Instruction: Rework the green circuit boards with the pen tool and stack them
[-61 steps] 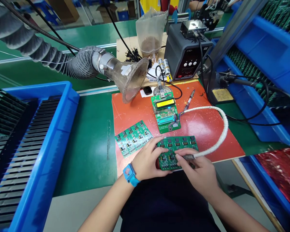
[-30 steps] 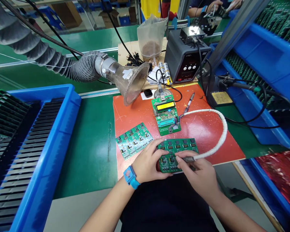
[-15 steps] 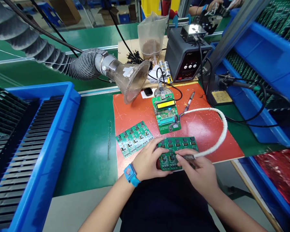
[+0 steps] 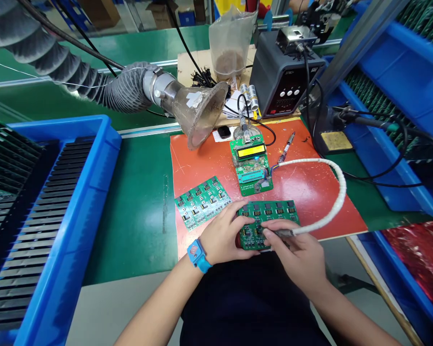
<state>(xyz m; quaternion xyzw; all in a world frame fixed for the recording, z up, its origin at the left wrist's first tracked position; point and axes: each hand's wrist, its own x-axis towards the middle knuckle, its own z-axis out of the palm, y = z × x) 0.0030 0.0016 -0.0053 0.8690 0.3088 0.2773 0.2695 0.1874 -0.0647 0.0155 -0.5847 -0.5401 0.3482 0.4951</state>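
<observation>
My left hand [image 4: 226,236], with a blue wrist strap [image 4: 199,255] behind it, grips the left side of a green circuit board [image 4: 251,240] at the mat's front edge. The board carries a row of small digit displays. My right hand [image 4: 299,254] pinches a programming probe [image 4: 284,232] on the end of a white-wrapped cable [image 4: 337,202]; its tip is over the board, and contact is hidden by my fingers. The cable runs to a green programmer board [image 4: 251,166] with a lit yellow screen. A second circuit board [image 4: 202,202] lies flat to the left.
A funnel-shaped fume hood [image 4: 205,113] on a grey hose hangs behind the orange mat [image 4: 321,192]. A soldering station [image 4: 285,72] stands at the back, a pen [image 4: 286,148] lies on the mat, and blue bins [image 4: 90,192] flank the bench.
The view has shifted slightly, moving the scene a little in the frame. Both hands keep their hold on the circuit board and the probe, with no clear movement between them.
</observation>
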